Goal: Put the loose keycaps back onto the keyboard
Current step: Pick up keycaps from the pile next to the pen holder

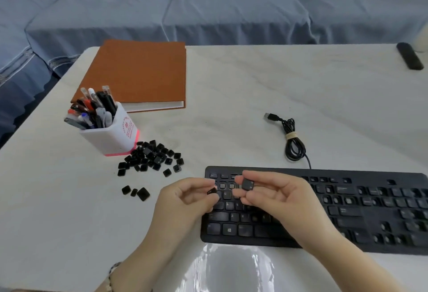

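Observation:
A black keyboard lies at the table's near right, with bare sockets in its upper left rows. My right hand hovers over its left end and pinches a square black keycap between thumb and fingers. My left hand, just off the keyboard's left edge, pinches a smaller black keycap. A pile of several loose keycaps lies on the table to the left. Three more stray keycaps sit nearer to me.
A white pen holder full of pens stands behind the pile. An orange binder lies further back. The keyboard's coiled USB cable rests behind it. A black remote is at the far right edge. A sofa runs beyond the table.

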The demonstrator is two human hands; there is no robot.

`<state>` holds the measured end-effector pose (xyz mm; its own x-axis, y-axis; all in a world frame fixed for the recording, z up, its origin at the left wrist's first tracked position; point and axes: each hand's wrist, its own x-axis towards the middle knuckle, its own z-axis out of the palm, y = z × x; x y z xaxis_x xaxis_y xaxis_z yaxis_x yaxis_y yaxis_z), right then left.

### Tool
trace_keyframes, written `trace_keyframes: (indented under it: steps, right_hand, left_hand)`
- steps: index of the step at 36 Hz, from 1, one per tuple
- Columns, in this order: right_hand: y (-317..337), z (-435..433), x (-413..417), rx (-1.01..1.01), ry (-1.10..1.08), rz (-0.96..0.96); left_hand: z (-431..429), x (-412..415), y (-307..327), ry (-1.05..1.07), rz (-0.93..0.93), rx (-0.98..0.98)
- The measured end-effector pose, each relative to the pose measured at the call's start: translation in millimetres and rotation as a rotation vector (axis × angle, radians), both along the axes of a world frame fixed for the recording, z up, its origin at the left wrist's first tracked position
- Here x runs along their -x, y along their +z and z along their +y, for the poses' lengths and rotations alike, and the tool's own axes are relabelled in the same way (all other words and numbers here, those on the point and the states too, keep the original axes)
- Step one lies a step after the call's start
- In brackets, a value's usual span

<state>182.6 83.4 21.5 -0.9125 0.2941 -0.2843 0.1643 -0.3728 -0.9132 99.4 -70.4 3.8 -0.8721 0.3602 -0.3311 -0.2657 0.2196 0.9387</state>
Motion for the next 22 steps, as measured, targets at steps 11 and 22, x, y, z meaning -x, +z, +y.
trace_keyframes:
  steps: [11,22]
  right_hand:
    - [-16.5,29.4,-26.9,-0.237,-0.067,-0.098]
    - [-47.3,89.6,-79.3,-0.454,-0.212,-0.399]
  left_hand:
    - [25.3,-14.8,-18.5,-0.086,0.091,0.105]
    - [51.9,-33.5,-46.6,-0.349,0.432,0.283]
